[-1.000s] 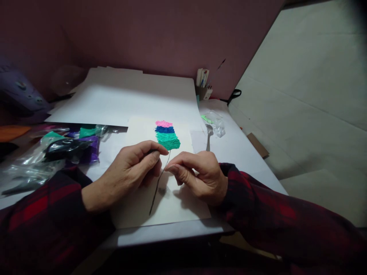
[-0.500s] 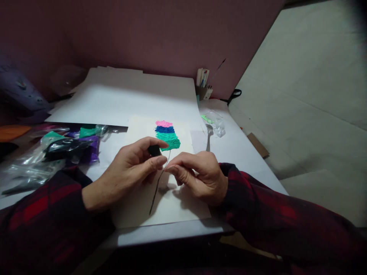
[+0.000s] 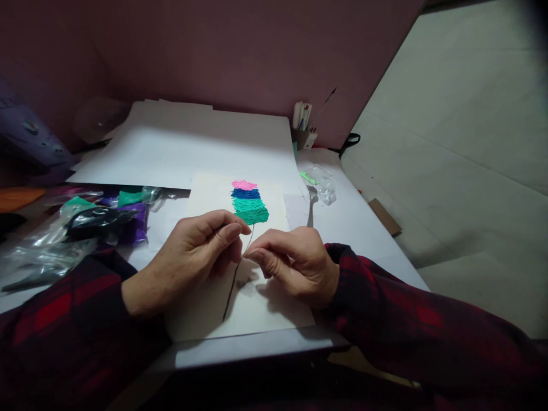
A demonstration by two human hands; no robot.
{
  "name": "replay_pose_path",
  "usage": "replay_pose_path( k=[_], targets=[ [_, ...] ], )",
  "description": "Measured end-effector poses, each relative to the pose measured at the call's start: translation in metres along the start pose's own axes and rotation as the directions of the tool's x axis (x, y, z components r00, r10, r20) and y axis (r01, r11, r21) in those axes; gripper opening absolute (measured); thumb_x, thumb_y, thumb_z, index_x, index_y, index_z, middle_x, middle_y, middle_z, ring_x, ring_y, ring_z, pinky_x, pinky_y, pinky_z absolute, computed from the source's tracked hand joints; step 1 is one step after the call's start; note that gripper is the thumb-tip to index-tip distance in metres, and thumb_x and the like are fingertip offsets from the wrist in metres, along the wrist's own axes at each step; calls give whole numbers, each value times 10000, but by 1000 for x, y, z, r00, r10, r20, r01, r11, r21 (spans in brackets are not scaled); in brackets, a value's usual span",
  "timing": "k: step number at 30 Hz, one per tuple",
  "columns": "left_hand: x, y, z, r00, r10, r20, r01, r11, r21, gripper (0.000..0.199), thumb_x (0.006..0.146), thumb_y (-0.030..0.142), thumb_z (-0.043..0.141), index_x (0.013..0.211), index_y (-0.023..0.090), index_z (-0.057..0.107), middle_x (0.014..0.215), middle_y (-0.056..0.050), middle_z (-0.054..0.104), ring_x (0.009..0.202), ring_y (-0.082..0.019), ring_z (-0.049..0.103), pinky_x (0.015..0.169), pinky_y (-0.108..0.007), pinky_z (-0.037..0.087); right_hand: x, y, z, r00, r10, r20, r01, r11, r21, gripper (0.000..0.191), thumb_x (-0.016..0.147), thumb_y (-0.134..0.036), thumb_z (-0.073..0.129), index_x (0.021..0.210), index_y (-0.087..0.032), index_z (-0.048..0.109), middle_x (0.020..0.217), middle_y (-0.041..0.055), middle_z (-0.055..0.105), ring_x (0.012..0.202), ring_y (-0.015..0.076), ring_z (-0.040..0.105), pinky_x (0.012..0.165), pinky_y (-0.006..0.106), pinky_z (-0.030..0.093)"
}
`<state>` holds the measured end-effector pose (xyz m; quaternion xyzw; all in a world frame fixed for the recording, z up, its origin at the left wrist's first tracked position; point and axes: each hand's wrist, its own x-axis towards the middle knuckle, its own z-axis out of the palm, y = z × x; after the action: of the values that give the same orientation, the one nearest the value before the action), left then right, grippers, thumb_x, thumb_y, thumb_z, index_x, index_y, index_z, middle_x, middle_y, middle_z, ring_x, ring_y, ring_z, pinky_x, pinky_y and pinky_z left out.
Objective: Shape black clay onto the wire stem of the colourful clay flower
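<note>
Over a sheet of white paper [image 3: 278,317], my left hand [image 3: 201,245] is closed, thumb against forefinger. What it holds, if anything, is hidden. Close beside it, my right hand [image 3: 295,262] pinches thumb and forefinger together right at a thin dark line [image 3: 231,288] that runs down the sheet. Anything between those fingertips is too small to make out. Above the hands the sheet bears a textured patch in bands: pink [image 3: 244,185], dark blue [image 3: 245,194] and green [image 3: 252,212]. The line starts at the green band's lower edge.
To the left lie several plastic bags [image 3: 96,222] with black, purple and green contents. Large white sheets [image 3: 205,137] cover the back. A fork [image 3: 311,205] and crumpled clear plastic [image 3: 327,188] lie right; a pen holder [image 3: 303,137] stands by the wall.
My left thumb and forefinger have closed together, and a dark lump seen behind that forefinger is now hidden. My right hand has shifted very slightly left.
</note>
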<state>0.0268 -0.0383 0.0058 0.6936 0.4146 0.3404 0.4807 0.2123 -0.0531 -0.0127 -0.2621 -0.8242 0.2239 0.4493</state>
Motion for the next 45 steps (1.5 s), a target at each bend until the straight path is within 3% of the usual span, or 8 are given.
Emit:
replay_pose_path(
  k=[11,15,21,27,34,39,45],
  targets=[
    [0,-4,0,999,21,33,-20,999,-37,269,915,350,510,732,163,573,513,41,524,416,-72,418,394,-174,329,-1,1,0,1000,-12,18,12,1000,20,151,905,-195,552,836,-111,657,617,-17,585,506,41,479,517,167,414],
    [0,-1,1,1000,1,6,0,999,-53,218,896,342,543,854,147,631,567,31,564,449,-76,461,414,-171,367,0,1,1,1000,-20,3,20,1000,-21,180,910,-223,544,819,-114,655,615,-12,586,491,44,444,487,170,391],
    [0,-7,-1,1000,28,2,-27,991,-128,302,891,313,554,1135,157,640,779,-13,660,553,-88,556,496,-184,465,-1,3,1,1000,-29,-1,29,999,-15,165,904,-216,550,812,-128,654,582,-30,560,488,46,441,487,165,387],
    [3,-13,-3,994,108,28,-106,991,-77,319,867,231,588,1178,190,647,833,-14,692,582,-81,579,581,-189,499,-1,3,2,999,-52,0,52,998,-31,167,901,-202,551,805,-118,658,608,-19,595,471,35,428,482,158,380],
    [1,-13,-2,996,60,61,-56,996,-63,362,900,285,554,1246,178,548,832,-24,679,644,-112,607,580,-208,494,-1,3,1,998,-55,24,57,996,-62,177,904,-210,544,811,-112,658,619,-2,618,496,45,473,493,161,394],
    [2,-8,-1,998,42,40,-42,999,-4,239,883,331,561,1039,157,611,746,-8,668,569,-102,577,512,-189,460,-1,3,0,998,-45,49,49,995,-83,196,913,-225,531,819,-118,665,612,-4,620,507,51,496,505,166,404],
    [2,-2,-1,999,-26,25,24,999,49,216,844,344,559,934,168,646,653,-5,662,532,-124,574,464,-200,428,-1,3,0,996,-50,72,56,995,-83,210,921,-237,513,807,-129,652,628,5,639,524,63,524,511,176,421]
  ],
)
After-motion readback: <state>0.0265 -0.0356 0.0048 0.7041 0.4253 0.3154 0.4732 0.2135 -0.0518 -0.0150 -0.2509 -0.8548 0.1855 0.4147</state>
